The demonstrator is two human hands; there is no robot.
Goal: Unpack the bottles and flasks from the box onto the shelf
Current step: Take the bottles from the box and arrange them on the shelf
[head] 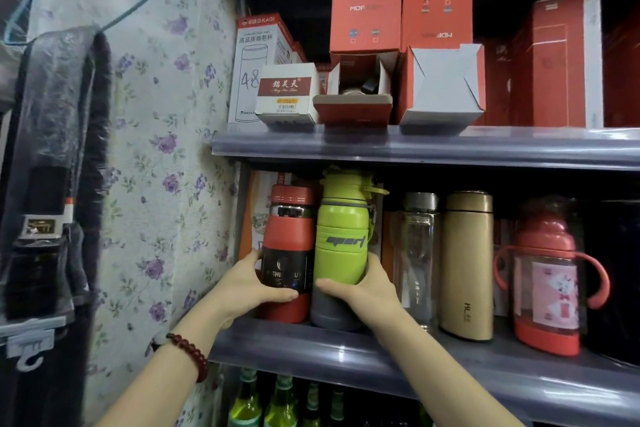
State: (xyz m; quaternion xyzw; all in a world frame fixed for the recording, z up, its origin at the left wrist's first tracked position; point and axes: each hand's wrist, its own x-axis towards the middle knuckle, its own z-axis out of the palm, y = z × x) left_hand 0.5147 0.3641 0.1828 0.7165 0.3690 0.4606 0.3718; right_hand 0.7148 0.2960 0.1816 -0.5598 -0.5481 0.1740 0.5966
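— While both bottles stand upright on the grey middle shelf (450, 357), what's your left hand (249, 282) doing?
— It wraps the red-and-black plastic flask (287, 253).
— And your right hand (367, 284)?
— Curled round the lime-green sport bottle (341, 239), touching its neighbour.

My red flask (289, 253) and green bottle (341, 246) look matt, rubbery plastic. The gold flask (467, 263) is brushed metal; the clear bottle (415, 260) is glossy. The shelf (450, 146) edge is shiny plastic.
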